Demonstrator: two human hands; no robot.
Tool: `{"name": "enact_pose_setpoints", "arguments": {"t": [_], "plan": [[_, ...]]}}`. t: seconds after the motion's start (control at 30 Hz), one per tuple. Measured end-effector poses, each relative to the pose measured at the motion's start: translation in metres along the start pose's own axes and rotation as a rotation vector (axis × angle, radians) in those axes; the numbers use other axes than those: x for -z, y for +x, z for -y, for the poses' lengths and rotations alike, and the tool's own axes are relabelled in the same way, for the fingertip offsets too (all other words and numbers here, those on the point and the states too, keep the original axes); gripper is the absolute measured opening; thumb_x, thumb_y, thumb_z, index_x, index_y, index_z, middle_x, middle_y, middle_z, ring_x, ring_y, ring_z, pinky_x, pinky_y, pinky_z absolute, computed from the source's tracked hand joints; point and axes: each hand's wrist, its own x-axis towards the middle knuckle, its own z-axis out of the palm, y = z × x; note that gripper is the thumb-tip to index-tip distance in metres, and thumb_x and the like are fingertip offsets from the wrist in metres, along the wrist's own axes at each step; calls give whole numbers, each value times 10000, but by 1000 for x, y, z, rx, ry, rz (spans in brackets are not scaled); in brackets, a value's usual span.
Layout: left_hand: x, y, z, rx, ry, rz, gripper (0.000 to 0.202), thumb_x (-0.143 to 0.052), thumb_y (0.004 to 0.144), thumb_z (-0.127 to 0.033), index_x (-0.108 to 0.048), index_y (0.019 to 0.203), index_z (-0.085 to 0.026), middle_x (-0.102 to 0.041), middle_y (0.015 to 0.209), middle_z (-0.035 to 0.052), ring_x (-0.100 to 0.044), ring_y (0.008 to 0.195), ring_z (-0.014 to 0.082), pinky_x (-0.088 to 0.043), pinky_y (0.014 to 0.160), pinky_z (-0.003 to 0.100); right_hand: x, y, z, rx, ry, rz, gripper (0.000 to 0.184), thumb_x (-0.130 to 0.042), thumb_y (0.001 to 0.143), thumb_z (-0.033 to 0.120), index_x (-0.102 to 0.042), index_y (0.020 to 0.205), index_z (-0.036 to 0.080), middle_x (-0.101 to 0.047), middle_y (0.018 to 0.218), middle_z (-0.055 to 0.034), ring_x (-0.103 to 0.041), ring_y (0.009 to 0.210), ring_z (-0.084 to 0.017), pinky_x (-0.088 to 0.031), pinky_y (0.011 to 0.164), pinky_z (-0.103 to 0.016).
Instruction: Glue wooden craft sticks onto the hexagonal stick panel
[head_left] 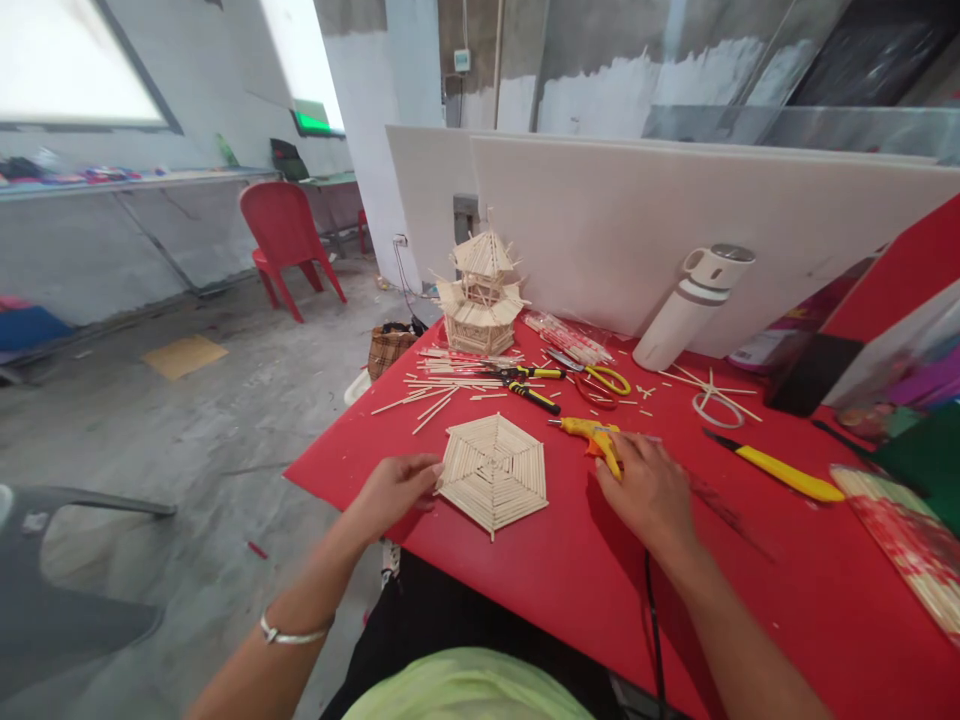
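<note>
Pliers and loose sticks lie between hexagonal panel and stick tower.

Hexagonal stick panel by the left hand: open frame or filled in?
Mostly filled in: on the hexagonal stick panel, nested rows of sticks run from the rim inward; small gaps show near the centre.

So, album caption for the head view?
On a red table: left fingers at a pale wooden-stick hexagon, right fingers at a yellow glue gun.

A bright window glares at upper left.
</note>
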Motion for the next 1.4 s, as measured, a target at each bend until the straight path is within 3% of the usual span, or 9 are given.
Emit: {"name": "enact_pose_setpoints", "arguments": {"t": [0.17,0.3,0.5,0.63,0.77,0.9,1.03,1.2,1.4], "plan": [[20,-7,7,-273,239,-285,227,-811,691,-338,-805,873,-202,-774,802,46,-690,758,232,-508,671,264,12,-8,30,159,193,29,376,-496,950,345,-650,1252,181,-672,1231,-126,-601,1139,-289,-459,968,-437],[24,-19,19,-507,591,-169,115,-707,812,-281,-797,761,-230,-717,790,45,-627,690,168,-438,642,241,18,-18,65,345,352,102,331,-550,950,360,-672,1213,201,-673,1215,-110,-590,1134,-275,-462,979,-446],[12,-35,46,-719,1008,-9,252,-588,945,-365,-787,1067,-268,-636,814,58,-576,709,158,-388,611,248,15,-29,97,478,448,158,282,-570,941,269,-672,1200,220,-660,1232,-114,-570,1146,-277,-454,1000,-474],[24,-49,61,-824,1168,-125,301,-535,980,-387,-757,1084,-213,-633,810,71,-581,725,178,-422,635,273,14,-32,100,497,445,152,283,-564,941,249,-666,1204,222,-659,1236,-114,-570,1152,-279,-459,1000,-482],[61,-73,73,-895,1157,-254,250,-575,944,-260,-724,746,-228,-613,711,38,-583,675,158,-429,660,270,17,-36,100,506,477,86,271,-548,950,219,-663,1195,225,-679,1193,-108,-591,1111,-265,-468,986,-474],[92,-93,80,-783,1210,-551,238,-515,960,-292,-744,928,-237,-712,870,65,-632,725,185,-421,643,278,12,-40,103,602,522,-32,266,-541,937,158,-653,1170,222,-713,1088,-82,-615,1017,-237,-474,945,-438],[87,-90,75,-574,1353,-723,415,-552,957,-423,-622,603,-218,-624,609,46,-581,619,199,-373,591,292,4,-46,110,755,577,-96,293,-539,920,139,-632,1188,212,-717,1062,-83,-622,985,-225,-473,915,-416],[48,-55,67,-709,1208,-768,314,-520,963,-392,-734,1068,-188,-650,1314,180,-577,1219,326,-387,1060,446,5,-53,113,823,664,-71,267,-526,937,173,-641,1177,198,-718,1004,-85,-625,912,-208,-482,851,-379],[28,-24,80,-547,1165,-615,443,-431,993,-400,-622,1338,-198,-568,1464,150,-478,1380,331,-241,1180,518,-11,-31,98,356,961,-115,341,-477,923,166,-677,1193,224,-697,1119,-79,-620,1056,-217,-480,947,-362]]}}
